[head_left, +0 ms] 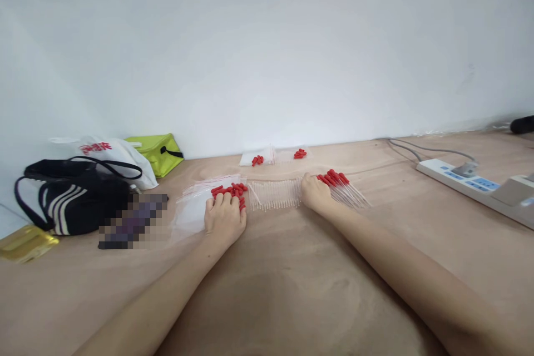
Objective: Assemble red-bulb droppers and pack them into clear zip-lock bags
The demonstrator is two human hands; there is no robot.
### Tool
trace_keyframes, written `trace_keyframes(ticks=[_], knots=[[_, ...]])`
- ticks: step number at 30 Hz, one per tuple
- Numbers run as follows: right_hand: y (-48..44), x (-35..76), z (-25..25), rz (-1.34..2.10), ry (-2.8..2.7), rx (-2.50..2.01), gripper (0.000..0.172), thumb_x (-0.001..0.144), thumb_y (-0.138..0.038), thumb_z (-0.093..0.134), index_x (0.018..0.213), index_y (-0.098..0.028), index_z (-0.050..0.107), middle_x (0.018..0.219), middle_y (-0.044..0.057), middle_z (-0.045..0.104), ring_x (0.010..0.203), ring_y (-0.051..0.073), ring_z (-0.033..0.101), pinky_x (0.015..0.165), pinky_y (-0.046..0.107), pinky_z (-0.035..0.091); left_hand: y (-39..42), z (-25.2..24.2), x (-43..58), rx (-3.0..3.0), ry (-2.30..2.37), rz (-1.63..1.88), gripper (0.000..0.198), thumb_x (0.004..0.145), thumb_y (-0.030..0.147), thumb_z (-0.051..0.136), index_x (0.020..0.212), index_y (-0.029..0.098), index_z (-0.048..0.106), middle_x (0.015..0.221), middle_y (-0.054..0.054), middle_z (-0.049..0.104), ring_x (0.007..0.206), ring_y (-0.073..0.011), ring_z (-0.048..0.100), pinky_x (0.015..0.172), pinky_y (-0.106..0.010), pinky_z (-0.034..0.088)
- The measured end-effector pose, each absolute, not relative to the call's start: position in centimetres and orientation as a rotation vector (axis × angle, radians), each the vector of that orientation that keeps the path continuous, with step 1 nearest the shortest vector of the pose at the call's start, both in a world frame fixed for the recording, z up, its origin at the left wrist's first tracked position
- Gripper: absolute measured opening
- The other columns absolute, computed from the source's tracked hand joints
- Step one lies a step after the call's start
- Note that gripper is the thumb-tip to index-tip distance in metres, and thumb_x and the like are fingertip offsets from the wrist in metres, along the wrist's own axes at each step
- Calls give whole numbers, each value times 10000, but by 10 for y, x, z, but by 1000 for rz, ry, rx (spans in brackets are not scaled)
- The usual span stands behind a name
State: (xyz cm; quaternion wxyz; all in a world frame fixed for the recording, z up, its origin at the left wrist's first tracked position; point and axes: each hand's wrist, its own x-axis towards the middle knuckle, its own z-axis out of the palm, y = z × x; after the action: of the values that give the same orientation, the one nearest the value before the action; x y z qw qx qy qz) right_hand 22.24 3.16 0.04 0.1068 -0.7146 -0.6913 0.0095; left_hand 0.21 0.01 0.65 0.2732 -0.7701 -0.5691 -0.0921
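The wooden table [287, 300] looks flat, so loose pieces could slide or roll if a forearm brushed them. The black bag [79, 194] and the white power strip [442, 175] stand well apart from the work, 1 on each side, and seem little threat. The stacked clear plastic bags [187, 211] lie partly beneath the left wrist; being thin and slick, they might skid with any drag of that hand and carry off what rests on them. Between the hands lies the row of pale thin sticks [273, 196], side by side; a sideways nudge could skew them. At its right end is the right hand [315, 192], fingers bent inward; I cannot tell whether they pinch anything. Just beside it, the red-tipped sticks [348, 192] fan out and could cross or scatter if knocked. The left hand [224, 214] is curled against the red caps [229, 190], its hold hidden; careless fingers could spill these small pieces off the heap.
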Motion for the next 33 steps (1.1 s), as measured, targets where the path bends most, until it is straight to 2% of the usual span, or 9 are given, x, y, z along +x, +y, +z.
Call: trace_keyframes(ticks=[4,7,9,13,17,21,27,33], knots=[[16,235,-5,-104,-1997,-2047,253,808,-99,345,1005,-80,501,982,201,543,844,256,570,599,317,446,-1,8,3,-2096,-1533,-215,204,786,219,420,771,115,594,830,-153,554,840,-299,455,695,-404,297],[-2,252,-18,-285,-2014,-1714,234,823,-140,340,952,-124,536,917,153,539,876,250,517,687,344,434,-5,9,8,-2155,-1494,-299,199,806,213,413,761,117,582,828,-153,557,834,-299,464,693,-406,313],[-15,263,-26,-251,-2022,-1472,225,826,-136,335,927,-133,536,856,121,522,838,221,503,733,346,423,-10,7,15,-2277,-1431,-437,187,820,221,411,747,135,560,820,-133,562,823,-284,471,696,-399,332],[-36,270,-32,-15,-2042,-1197,188,844,-154,332,911,-153,507,827,87,496,757,173,502,691,310,422,-19,-7,31,-2722,-1330,-810,101,830,186,408,769,159,485,780,-65,561,750,-201,506,674,-324,399],[-42,261,-28,24,-2112,-1156,157,856,-167,344,863,-181,500,812,62,526,752,164,499,682,312,382,-21,-19,39,-2945,-1416,-975,31,828,161,417,834,167,447,756,-24,573,674,-158,543,604,-272,429],[-38,254,-29,36,-2196,-1119,145,861,-167,351,868,-181,495,817,45,544,748,149,496,698,308,352,-18,-18,40,-2983,-1359,-1069,176,831,158,427,1003,167,465,847,-40,605,776,-169,572,671,-287,454],[-39,251,-29,50,-2229,-1097,145,863,-164,354,871,-175,498,826,43,554,761,141,499,706,302,322,-18,-17,41,-3012,-1228,-1174,202,875,191,365,929,157,556,832,-38,602,627,-109,568,626,-236,470],[-39,250,-28,116,-2244,-1060,142,858,-166,374,845,-175,515,800,33,567,738,135,505,676,285,297,-22,-15,43,-2971,-1227,-1184,162,860,198,407,891,153,559,711,-7,604,633,-116,578,625,-227,452]])
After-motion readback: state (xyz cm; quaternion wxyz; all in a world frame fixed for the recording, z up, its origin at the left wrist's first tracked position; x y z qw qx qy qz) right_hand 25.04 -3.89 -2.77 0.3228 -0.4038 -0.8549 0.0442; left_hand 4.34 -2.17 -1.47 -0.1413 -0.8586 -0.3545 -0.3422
